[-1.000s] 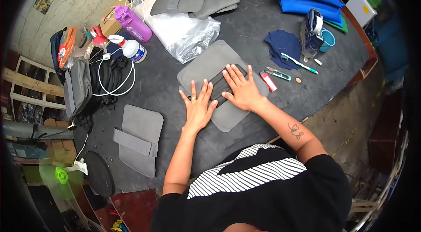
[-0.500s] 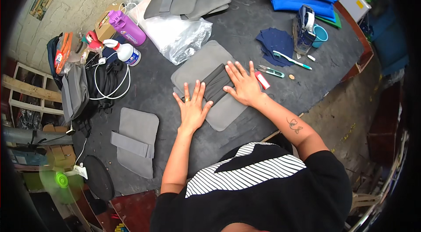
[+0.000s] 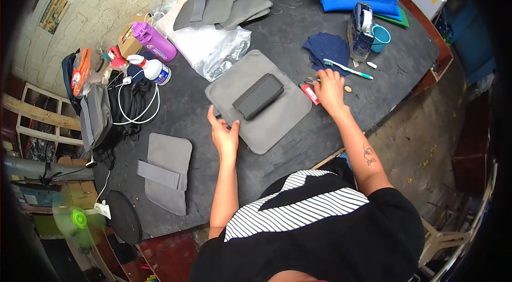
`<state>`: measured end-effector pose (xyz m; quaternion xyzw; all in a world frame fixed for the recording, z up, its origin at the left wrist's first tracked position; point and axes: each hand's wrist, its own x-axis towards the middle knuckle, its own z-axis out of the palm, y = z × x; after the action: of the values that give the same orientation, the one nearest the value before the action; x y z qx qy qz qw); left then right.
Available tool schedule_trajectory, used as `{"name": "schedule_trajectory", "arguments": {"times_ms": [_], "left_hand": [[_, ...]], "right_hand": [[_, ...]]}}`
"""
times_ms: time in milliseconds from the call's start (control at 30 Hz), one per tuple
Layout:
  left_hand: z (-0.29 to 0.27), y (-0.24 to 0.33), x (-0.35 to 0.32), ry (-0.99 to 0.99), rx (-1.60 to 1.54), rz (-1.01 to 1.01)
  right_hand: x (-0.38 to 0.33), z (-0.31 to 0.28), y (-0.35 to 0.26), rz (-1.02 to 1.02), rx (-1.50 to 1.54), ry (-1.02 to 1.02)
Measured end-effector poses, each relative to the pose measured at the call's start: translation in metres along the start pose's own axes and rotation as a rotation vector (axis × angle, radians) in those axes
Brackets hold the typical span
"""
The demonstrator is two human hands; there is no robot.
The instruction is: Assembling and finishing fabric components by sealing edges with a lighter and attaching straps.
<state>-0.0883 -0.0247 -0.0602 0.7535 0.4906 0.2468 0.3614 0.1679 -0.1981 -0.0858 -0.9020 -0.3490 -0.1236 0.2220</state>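
A grey fabric panel (image 3: 266, 133) with rounded corners lies on the dark table in front of me. Across its middle sits a dark grey band (image 3: 258, 96), raised off the panel like a flat block. My left hand (image 3: 223, 135) grips the panel's left edge, thumb on top and the other fingers partly hidden at the rim. Beyond the panel's right corner, my right hand (image 3: 332, 91) has its fingers curled down over thread snips (image 3: 311, 79); only the tips of the snips show. A small red and white object (image 3: 309, 94) lies right beside those fingers.
A second grey panel with a strap (image 3: 166, 172) lies at left. Toothbrush (image 3: 349, 69), navy cloth pieces (image 3: 326, 50), tape dispenser (image 3: 360, 34) and blue cup (image 3: 380, 38) are far right. Plastic bag (image 3: 216, 50), purple bottle (image 3: 154, 42) and spray bottle (image 3: 156, 70) stand far left.
Both hands were flat, pressing the band on the panel. My right hand has lifted off and moved right to the snips; my left has slid to the panel's edge. The band now stands up.
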Motion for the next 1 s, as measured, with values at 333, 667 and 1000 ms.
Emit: {"name": "schedule_trajectory", "arguments": {"times_ms": [333, 667, 1000], "left_hand": [[-0.069, 0.134, 0.076, -0.083, -0.094, 0.724], [-0.076, 0.170, 0.093, -0.459, 0.017, 0.849], [-0.088, 0.148, 0.102, -0.347, 0.189, 0.984]], "right_hand": [[-0.005, -0.003, 0.002, -0.024, 0.274, 0.109], [0.035, -0.046, -0.122, -0.554, 0.682, 0.062], [0.037, -0.058, -0.120, -0.597, 0.617, -0.047]]}}
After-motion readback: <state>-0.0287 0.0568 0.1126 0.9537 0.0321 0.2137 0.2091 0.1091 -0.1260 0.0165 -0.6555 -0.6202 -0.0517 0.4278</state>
